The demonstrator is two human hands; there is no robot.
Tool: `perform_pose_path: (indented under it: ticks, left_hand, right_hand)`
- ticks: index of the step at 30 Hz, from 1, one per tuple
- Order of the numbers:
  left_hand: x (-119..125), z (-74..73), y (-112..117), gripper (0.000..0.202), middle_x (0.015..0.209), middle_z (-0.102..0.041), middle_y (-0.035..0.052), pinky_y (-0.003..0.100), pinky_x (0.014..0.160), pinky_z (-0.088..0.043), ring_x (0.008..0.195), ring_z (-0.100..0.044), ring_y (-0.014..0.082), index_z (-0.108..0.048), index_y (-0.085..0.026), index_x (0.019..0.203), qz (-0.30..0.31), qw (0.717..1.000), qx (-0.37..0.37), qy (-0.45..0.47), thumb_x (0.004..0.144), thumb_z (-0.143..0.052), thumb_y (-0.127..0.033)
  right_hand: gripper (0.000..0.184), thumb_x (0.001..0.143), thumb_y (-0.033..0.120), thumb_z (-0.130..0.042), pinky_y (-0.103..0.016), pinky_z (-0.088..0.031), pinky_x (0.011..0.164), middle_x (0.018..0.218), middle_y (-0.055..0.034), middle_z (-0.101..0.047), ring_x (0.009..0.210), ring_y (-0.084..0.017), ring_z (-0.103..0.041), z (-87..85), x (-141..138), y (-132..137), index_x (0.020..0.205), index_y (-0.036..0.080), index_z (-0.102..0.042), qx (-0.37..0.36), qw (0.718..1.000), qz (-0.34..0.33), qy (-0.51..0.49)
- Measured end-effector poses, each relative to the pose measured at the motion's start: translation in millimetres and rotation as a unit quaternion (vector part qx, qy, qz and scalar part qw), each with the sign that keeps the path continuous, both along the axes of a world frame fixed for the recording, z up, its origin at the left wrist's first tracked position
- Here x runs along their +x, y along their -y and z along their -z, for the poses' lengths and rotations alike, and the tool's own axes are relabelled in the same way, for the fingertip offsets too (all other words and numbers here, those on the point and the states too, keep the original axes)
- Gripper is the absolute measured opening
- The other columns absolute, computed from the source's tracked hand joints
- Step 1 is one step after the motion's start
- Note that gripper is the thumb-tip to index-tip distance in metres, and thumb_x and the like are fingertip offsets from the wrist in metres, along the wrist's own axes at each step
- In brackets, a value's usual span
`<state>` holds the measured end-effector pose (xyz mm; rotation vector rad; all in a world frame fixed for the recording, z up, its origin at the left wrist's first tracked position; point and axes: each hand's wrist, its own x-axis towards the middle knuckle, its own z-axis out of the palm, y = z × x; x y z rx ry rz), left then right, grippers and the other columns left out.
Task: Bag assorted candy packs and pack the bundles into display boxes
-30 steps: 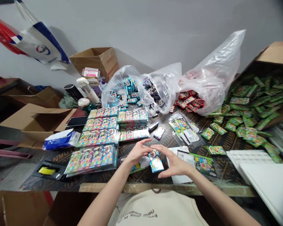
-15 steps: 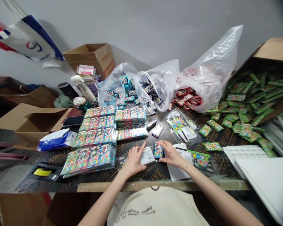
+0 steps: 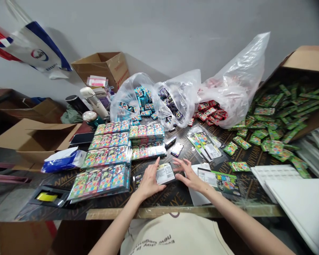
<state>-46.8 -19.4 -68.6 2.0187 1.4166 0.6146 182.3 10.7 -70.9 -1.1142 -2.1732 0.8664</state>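
Far left: white-and-blue printed bag (image 3: 39, 53), hanging before a plain grey wall (image 3: 159, 32). Left: white cylindrical flask (image 3: 96, 103) beside a black cylindrical flask (image 3: 77, 103). Nearer, left: flat black rectangular device (image 3: 82, 138); nearer still, a blue-and-white soft plastic pack (image 3: 65, 159).

Card (image 3: 164, 173) on the table (image 3: 175, 194), pack stacks (image 3: 102, 179) to its left, carton (image 3: 305, 63) of packets (image 3: 288, 118) right, bags (image 3: 231, 94) behind.

From here I see a plain grey wall (image 3: 175, 32) rising behind the dark, gold-lettered desk (image 3: 187, 156). Off left, pink bars (image 3: 7, 179) cross above grey floor (image 3: 7, 198); soft light leaves faint shadows.
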Motion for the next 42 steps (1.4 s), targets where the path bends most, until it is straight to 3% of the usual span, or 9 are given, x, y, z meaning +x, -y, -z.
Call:
perform_pose_path:
  ticks: [6, 12, 14, 16, 19, 26, 35, 39, 42]
  left_hand:
    - [6.2, 8.4, 0.1, 0.104, 0.118, -0.047, 0.0095, 0.043, 0.095, -0.032, 0.110, -0.042, 0.0274, -0.012, -0.023, 0.141, 0.016, 0.999, 0.006, -0.050, 0.054, -0.071, -0.026]
    - [15.7, 3.3, -7.5, 0.082, 0.114, -0.054, 0.0116, 0.047, 0.098, -0.028, 0.110, -0.045, 0.0298, -0.046, -0.019, 0.125, -0.090, 0.991, -0.065, 0.081, 0.052, -0.074, -0.046]
    - [21.6, -6.8, -10.9, 0.063, 0.108, -0.059, 0.0128, 0.043, 0.093, -0.035, 0.103, -0.052, 0.0264, -0.053, -0.016, 0.118, -0.147, 0.938, -0.181, 0.258, 0.068, -0.060, -0.054]
    - [28.5, -17.2, -13.8, 0.054, 0.098, -0.063, 0.0126, 0.038, 0.084, -0.043, 0.091, -0.059, 0.0226, -0.058, -0.013, 0.108, -0.145, 0.837, -0.317, 0.422, 0.076, -0.049, -0.057]
    - [38.3, -26.5, -16.5, 0.036, 0.079, -0.065, 0.0067, 0.027, 0.068, -0.046, 0.069, -0.061, 0.0149, -0.063, -0.013, 0.082, -0.138, 0.747, -0.385, 0.525, 0.066, -0.068, -0.044]
    - [49.2, -24.6, -16.2, 0.031, 0.053, -0.058, -0.0024, 0.021, 0.051, -0.039, 0.048, -0.051, 0.0089, -0.056, -0.013, 0.061, -0.189, 0.823, -0.297, 0.446, 0.047, -0.080, -0.026]
    - [46.0, -20.6, -14.6, 0.034, 0.067, -0.063, 0.0026, 0.026, 0.062, -0.044, 0.061, -0.058, 0.0141, -0.061, -0.012, 0.076, -0.137, 0.881, -0.248, 0.379, 0.058, -0.074, -0.039]
    - [24.7, -16.5, -12.4, 0.068, 0.117, -0.055, 0.0116, 0.041, 0.093, -0.035, 0.107, -0.050, 0.0262, -0.050, -0.019, 0.120, -0.022, 0.981, -0.104, 0.165, 0.061, -0.070, -0.046]
    - [10.3, -6.1, -8.4, 0.105, 0.125, -0.046, 0.0105, 0.050, 0.101, -0.020, 0.117, -0.038, 0.0322, -0.030, -0.027, 0.135, 0.044, 0.997, -0.029, -0.058, 0.043, -0.079, -0.041]
  right_hand:
    - [0.082, 0.064, 0.043, -0.067, -0.052, -0.024, 0.096, 0.128, -0.0139, -0.046, 0.119, -0.034, -0.038, 11.1, 2.0, -66.9, 0.134, 0.021, -0.031, 0.075, 0.973, 0.198, 0.088]
    - [0.088, 0.062, 0.032, -0.068, -0.048, -0.028, 0.097, 0.126, -0.0109, -0.046, 0.116, -0.028, -0.042, 1.9, -9.9, -77.5, 0.137, 0.025, -0.023, 0.005, 0.994, 0.107, -0.020]
    - [0.095, 0.065, 0.036, -0.067, -0.041, -0.032, 0.098, 0.130, -0.0101, -0.041, 0.120, -0.023, -0.040, -4.4, -20.3, -56.2, 0.139, 0.027, -0.008, -0.048, 0.986, 0.048, -0.150]
    - [0.102, 0.065, 0.042, -0.068, -0.037, -0.034, 0.097, 0.135, -0.0104, -0.035, 0.124, -0.021, -0.036, -10.5, -27.6, -32.0, 0.139, 0.028, 0.000, -0.100, 0.967, -0.015, -0.234]
    - [0.108, 0.060, 0.042, -0.073, -0.039, -0.032, 0.100, 0.138, -0.0113, -0.030, 0.126, -0.024, -0.033, -20.4, -25.9, -5.2, 0.139, 0.028, -0.002, -0.103, 0.970, -0.030, -0.216]
    - [0.091, 0.061, 0.034, -0.070, -0.046, -0.022, 0.101, 0.131, -0.0106, -0.039, 0.122, -0.029, -0.034, -42.6, -0.9, 2.2, 0.137, 0.025, -0.020, 0.081, 0.995, -0.052, -0.020]
    - [0.081, 0.060, 0.028, -0.065, -0.041, -0.029, 0.094, 0.121, -0.0089, -0.047, 0.110, -0.027, -0.044, -38.3, -0.7, 2.6, 0.132, 0.023, -0.028, 0.110, 0.994, -0.026, -0.002]
    - [0.077, 0.060, 0.031, -0.066, -0.042, -0.029, 0.093, 0.118, -0.0090, -0.051, 0.106, -0.028, -0.047, -23.6, 18.1, -9.5, 0.129, 0.022, -0.033, 0.112, 0.993, 0.013, 0.044]
    - [0.081, 0.062, 0.038, -0.068, -0.045, -0.027, 0.093, 0.116, -0.0093, -0.053, 0.104, -0.028, -0.049, -9.6, 28.9, -15.0, 0.132, 0.023, -0.031, 0.098, 0.989, -0.010, 0.107]
